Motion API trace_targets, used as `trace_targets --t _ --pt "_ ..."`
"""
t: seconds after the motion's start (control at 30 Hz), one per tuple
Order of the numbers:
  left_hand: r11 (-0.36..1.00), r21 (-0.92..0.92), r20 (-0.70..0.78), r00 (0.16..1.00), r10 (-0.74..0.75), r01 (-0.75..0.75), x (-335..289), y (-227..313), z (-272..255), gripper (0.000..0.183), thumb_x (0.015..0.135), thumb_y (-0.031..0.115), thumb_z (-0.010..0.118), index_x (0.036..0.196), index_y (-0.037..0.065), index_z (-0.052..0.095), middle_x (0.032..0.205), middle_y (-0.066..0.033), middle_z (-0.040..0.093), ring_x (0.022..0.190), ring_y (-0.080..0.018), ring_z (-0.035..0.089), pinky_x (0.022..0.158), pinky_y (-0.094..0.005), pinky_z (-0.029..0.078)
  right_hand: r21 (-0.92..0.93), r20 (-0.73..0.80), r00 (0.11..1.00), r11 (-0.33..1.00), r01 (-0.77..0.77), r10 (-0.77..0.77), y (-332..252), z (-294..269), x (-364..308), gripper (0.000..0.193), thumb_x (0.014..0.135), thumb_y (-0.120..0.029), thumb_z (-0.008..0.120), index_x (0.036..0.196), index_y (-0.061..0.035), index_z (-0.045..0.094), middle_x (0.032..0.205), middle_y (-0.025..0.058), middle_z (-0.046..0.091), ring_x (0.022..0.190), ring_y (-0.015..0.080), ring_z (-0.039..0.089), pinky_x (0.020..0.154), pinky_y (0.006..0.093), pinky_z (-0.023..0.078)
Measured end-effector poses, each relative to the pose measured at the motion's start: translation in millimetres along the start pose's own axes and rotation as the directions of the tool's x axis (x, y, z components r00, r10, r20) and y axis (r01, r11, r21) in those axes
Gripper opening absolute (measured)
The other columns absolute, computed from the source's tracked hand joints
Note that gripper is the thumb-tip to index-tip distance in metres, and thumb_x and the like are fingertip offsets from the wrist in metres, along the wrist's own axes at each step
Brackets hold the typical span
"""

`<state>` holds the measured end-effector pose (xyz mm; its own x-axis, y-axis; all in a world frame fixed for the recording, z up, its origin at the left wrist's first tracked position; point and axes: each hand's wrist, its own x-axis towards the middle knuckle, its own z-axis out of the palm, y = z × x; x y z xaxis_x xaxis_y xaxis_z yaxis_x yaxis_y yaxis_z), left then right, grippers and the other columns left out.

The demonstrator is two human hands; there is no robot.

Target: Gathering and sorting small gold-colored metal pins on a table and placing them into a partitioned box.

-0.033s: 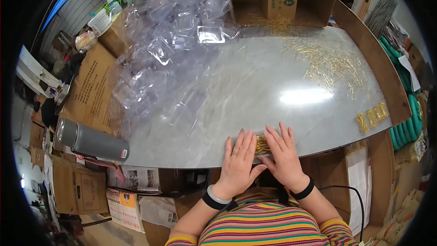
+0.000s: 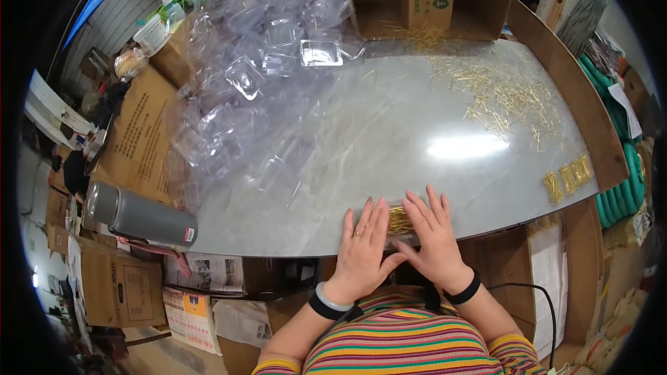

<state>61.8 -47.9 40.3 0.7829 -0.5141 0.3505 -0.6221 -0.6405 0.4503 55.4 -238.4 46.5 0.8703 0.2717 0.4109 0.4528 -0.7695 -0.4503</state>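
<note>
A small bundle of thin gold-coloured metal pins (image 2: 399, 220) lies at the near edge of the table, between my two hands. My left hand (image 2: 363, 246) rests flat along its left side, fingers stretched forward. On the other side my right hand (image 2: 434, 239) lies with fingers spread, its index side against or partly over the bundle. Both thumbs point inward and nearly meet just below it. A clear edge shows under the bundle, but whether it sits in a clear box I cannot tell. Several similar gold bundles (image 2: 566, 178) lie at the table's right edge.
Clear plastic boxes (image 2: 243, 76) are heaped across the left and back of the grey table (image 2: 361, 146). Loose gold pins (image 2: 500, 97) are scattered at the back right, before an open cardboard box (image 2: 375, 10). A grey flask (image 2: 142, 215) lies at the left edge; a cardboard strip (image 2: 577, 90) borders the right.
My left fingers have eased slightly away from the gold bundle, so a little more of it shows. The right hand looks unmoved.
</note>
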Motion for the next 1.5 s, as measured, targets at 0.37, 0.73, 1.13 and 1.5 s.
trace_targets --t 0.37,0.73,1.13,1.5 --pt "0.98 -0.2 -0.028 1.0 -0.004 -0.002 -2.4 -6.4 2.3 0.111 0.091 0.079 0.032 0.156 -0.008 0.009 0.158 -0.0241 0.034 0.148 -0.0386 0.03 0.12 -0.0589 0.008 0.071 -0.165 0.972 0.985 -0.157 0.167 -17.5 15.2 13.5 0.062 0.078 -0.027 0.078 0.132 -0.0017 0.058 0.14 0.0198 0.053 0.136 0.0425 0.042 0.112 0.055 0.036" --pt "0.993 -0.042 -0.01 0.994 0.113 -0.113 10.6 -3.8 9.2 0.103 0.089 0.07 0.05 0.151 -0.01 0.029 0.154 -0.0279 0.035 0.146 -0.0446 0.03 0.119 -0.057 0.024 0.122 -0.026 0.999 0.992 -0.024 0.028 4.3 5.8 7.7 0.079 0.082 -0.017 0.075 0.15 -0.001 0.038 0.153 0.0215 0.043 0.142 0.0445 0.04 0.117 0.0537 0.031" --pt "0.99 0.101 -0.027 0.994 0.102 -0.099 7.5 0.7 9.3 0.096 0.084 0.061 0.065 0.146 -0.009 0.039 0.152 -0.0259 0.037 0.144 -0.0419 0.034 0.118 -0.0574 0.027 0.087 -0.048 0.991 0.987 0.133 -0.129 11.9 -1.6 -0.6 0.072 0.082 -0.018 0.076 0.143 0.0021 0.043 0.15 0.0266 0.042 0.134 0.0395 0.048 0.115 0.0521 0.035" --pt "0.996 0.029 -0.019 0.996 0.084 -0.083 2.5 -2.0 15.4 0.105 0.077 0.059 0.074 0.146 -0.011 0.037 0.15 -0.0282 0.041 0.139 -0.05 0.037 0.116 -0.0578 0.029 -0.124 0.065 0.996 0.99 0.065 -0.057 -1.2 -0.3 -3.3 0.073 0.082 -0.031 0.074 0.145 -0.0069 0.047 0.147 0.0226 0.042 0.133 0.0491 0.039 0.113 0.0541 0.036"
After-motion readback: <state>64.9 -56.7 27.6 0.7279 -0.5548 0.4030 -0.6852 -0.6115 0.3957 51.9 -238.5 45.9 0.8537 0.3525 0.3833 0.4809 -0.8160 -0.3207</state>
